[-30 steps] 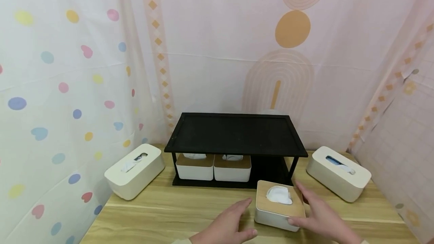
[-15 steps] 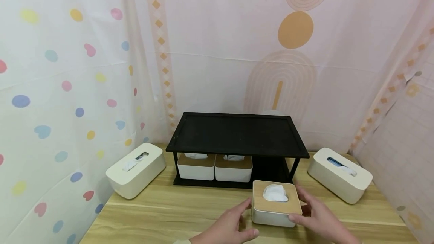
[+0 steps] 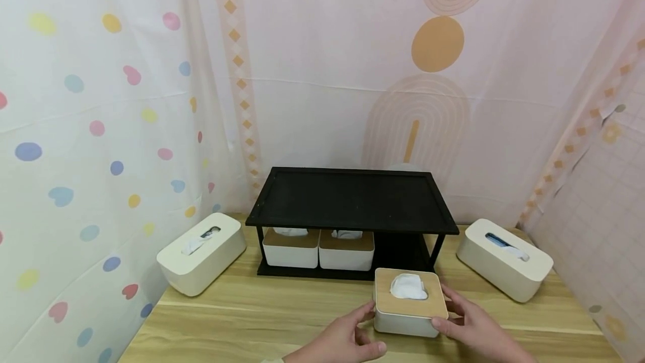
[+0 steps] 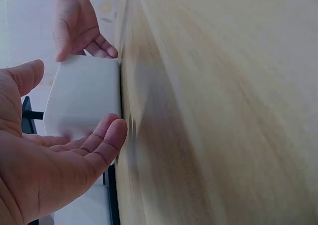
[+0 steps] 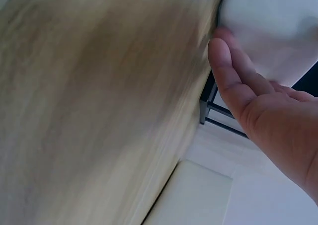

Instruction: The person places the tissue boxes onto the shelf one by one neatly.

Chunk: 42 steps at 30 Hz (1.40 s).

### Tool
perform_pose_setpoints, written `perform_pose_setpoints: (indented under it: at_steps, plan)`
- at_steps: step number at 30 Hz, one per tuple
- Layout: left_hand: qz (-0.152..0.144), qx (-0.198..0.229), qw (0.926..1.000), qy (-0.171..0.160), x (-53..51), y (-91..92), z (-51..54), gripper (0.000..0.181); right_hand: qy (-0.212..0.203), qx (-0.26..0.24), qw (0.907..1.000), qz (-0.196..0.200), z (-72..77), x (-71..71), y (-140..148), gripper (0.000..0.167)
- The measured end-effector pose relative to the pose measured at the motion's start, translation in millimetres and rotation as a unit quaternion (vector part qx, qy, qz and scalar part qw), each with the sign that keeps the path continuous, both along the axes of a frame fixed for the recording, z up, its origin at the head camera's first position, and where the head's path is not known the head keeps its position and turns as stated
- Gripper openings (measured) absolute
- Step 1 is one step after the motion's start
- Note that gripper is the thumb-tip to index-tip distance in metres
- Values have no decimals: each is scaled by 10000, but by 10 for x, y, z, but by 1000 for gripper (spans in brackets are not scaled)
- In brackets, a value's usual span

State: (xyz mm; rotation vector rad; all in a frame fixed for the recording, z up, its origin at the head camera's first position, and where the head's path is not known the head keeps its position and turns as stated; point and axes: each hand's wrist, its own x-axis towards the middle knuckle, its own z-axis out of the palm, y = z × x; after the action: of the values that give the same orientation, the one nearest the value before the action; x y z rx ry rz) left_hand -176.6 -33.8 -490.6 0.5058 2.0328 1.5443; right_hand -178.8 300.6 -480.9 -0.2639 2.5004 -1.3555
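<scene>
A tissue box (image 3: 410,310) with a white body, a wood-toned lid and a tissue poking out stands on the table before the black rack (image 3: 353,198). My left hand (image 3: 342,338) is at its left side, fingertips against the wall and thumb apart from it. On the other side my right hand (image 3: 473,324) touches the right wall with extended fingers, its thumb at the front right corner. In the left wrist view the box's white wall (image 4: 82,96) lies between both hands. Two similar tissue boxes, a left one (image 3: 290,248) and a middle one (image 3: 346,251), sit side by side on the rack's lower shelf.
A long white tissue box (image 3: 201,254) lies at the table's left, angled. Another long white tissue box (image 3: 504,259) is at the right. The rack's lower shelf has a bare right part (image 3: 400,251). Patterned curtains (image 3: 322,116) enclose the wooden table (image 3: 227,324).
The tissue box has shifted slightly left and turned straighter to the rack. My left fingertips have come against its left side; my right hand has stayed at its right side.
</scene>
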Motion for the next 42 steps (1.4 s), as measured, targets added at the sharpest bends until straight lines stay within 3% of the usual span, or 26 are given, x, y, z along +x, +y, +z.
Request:
perform_pose_setpoints:
  at_steps: [6,18,42]
  plan:
    - [21,32,10000,-56,-8,4,-41,80,-480,-597,9970,99,-16,1,39,91]
    - [104,-175,9998,-41,-14,19,-52,75,-1041,-1307,9852,385,-33,-12,146,88]
    - [106,-221,9993,-290,-38,15,-58,75,-1253,-1798,9734,671,-48,-16,200,85]
